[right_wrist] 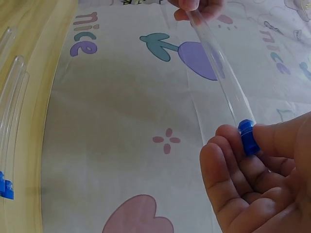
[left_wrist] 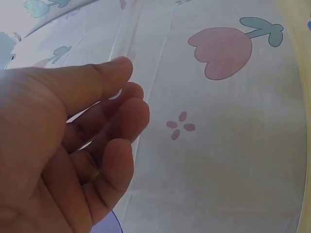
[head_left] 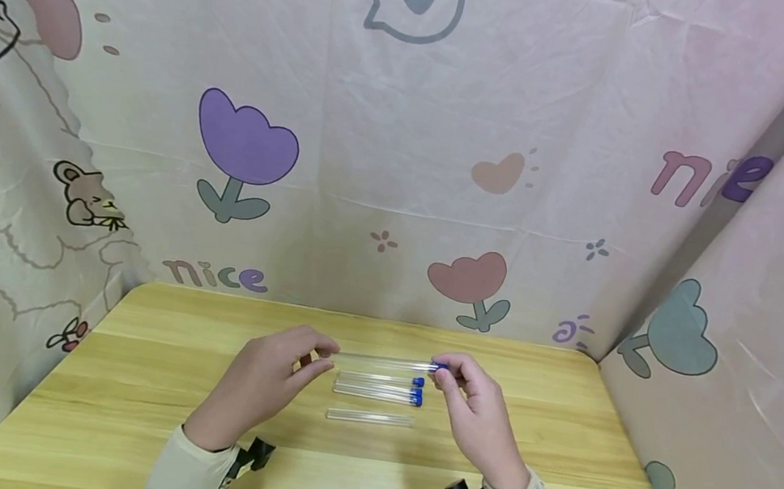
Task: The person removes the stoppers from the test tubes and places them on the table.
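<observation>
A clear test tube with a blue cap (right_wrist: 247, 137) is held level above the table between both hands. My right hand (head_left: 478, 406) pinches the cap between thumb and fingers. At the tube's rounded far end, my left hand (head_left: 268, 380) has its thumb and fingertips around the glass, also seen at the top of the right wrist view. The tube (head_left: 385, 363) barely shows in the left wrist view, where the left hand (left_wrist: 97, 131) has curved fingers. Below it, blue-capped test tubes (head_left: 377, 389) lie side by side, caps to the right.
One uncapped clear tube (head_left: 369, 418) lies nearer me on the wooden table (head_left: 516, 488). A patterned cloth (head_left: 374, 153) hangs behind the table and along both sides.
</observation>
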The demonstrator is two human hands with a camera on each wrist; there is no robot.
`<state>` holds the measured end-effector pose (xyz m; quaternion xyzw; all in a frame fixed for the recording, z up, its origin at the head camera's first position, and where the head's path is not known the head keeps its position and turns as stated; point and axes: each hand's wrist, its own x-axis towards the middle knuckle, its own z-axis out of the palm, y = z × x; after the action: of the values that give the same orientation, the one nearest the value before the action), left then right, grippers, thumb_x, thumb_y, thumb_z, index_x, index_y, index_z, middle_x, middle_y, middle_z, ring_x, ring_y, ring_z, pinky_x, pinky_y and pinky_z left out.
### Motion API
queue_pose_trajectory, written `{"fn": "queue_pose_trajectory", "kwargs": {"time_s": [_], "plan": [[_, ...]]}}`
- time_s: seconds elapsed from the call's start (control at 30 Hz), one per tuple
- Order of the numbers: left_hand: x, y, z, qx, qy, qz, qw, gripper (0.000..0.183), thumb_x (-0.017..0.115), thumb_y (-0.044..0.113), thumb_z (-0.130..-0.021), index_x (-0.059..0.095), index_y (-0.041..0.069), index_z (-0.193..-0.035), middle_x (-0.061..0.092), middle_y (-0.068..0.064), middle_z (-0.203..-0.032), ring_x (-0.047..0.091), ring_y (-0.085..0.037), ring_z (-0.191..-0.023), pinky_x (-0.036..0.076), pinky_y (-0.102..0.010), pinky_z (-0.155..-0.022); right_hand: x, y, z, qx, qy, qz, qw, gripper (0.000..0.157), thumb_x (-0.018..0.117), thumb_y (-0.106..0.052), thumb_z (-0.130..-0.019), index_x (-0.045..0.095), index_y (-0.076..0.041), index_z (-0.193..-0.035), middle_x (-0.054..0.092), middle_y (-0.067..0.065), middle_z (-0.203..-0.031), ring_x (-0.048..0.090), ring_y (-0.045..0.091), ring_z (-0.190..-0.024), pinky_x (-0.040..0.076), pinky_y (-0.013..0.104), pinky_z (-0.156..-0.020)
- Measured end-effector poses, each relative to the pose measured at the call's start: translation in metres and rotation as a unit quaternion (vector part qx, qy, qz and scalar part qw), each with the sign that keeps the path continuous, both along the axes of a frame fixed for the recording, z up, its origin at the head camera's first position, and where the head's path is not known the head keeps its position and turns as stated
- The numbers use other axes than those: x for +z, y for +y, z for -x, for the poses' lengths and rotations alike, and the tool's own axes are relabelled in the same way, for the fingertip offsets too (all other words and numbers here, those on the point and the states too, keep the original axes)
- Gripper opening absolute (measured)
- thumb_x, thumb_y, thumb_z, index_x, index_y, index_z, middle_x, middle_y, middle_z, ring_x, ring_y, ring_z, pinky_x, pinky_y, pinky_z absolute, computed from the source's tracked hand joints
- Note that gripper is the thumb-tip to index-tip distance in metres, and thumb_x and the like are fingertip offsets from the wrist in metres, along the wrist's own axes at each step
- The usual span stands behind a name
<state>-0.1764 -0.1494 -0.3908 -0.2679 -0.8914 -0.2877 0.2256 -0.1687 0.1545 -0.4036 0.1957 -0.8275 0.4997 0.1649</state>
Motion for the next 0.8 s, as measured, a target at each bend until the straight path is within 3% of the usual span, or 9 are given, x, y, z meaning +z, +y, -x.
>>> {"fn": "queue_pose_trajectory", "kwargs": {"time_s": [0.23,0.47,0.63,0.8], "plan": [[0.0005,-0.0013,0.0001,0.000,0.001,0.003,1.0000,0.018,0.080,0.019,-0.092,0.076,0.018,-0.110,0.067,0.015,-0.094,0.053,0.002,-0.070,0.049,-0.019,-0.061,-0.0016,0.0013,0.0006,0.028,0.005,0.026,0.999,0.015,0.058,-0.009,-0.106,0.069,-0.004,-0.115,0.071,0.003,-0.101,0.069,0.017,-0.092,0.058,0.027,-0.083],[0.0007,-0.0033,0.0013,0.001,0.008,0.015,0.9999,0.017,0.080,0.016,-0.092,0.075,0.020,-0.108,0.072,0.012,-0.100,0.059,0.002,-0.075,0.054,-0.022,-0.066,-0.0027,0.0033,0.0008,0.065,-0.027,0.046,0.996,0.017,0.057,-0.007,-0.106,0.068,0.001,-0.115,0.072,0.006,-0.103,0.068,0.011,-0.093,0.059,0.030,-0.085],[0.0004,-0.0057,0.0013,0.010,0.009,0.019,0.9997,0.015,0.079,0.018,-0.093,0.075,0.021,-0.107,0.071,0.014,-0.101,0.060,0.002,-0.076,0.054,-0.022,-0.066,-0.0034,0.0047,0.0015,0.092,-0.040,0.049,0.994,0.016,0.057,-0.006,-0.105,0.067,0.002,-0.116,0.071,0.009,-0.102,0.068,0.016,-0.090,0.059,0.032,-0.084],[0.0003,-0.0062,0.0009,0.011,0.006,0.012,0.9998,0.015,0.079,0.019,-0.094,0.076,0.021,-0.108,0.071,0.014,-0.099,0.056,0.003,-0.074,0.050,-0.020,-0.062,-0.0041,0.0049,0.0027,0.071,-0.049,0.045,0.995,0.015,0.062,-0.009,-0.104,0.069,-0.002,-0.115,0.071,0.005,-0.100,0.068,0.018,-0.088,0.059,0.029,-0.082]]}}
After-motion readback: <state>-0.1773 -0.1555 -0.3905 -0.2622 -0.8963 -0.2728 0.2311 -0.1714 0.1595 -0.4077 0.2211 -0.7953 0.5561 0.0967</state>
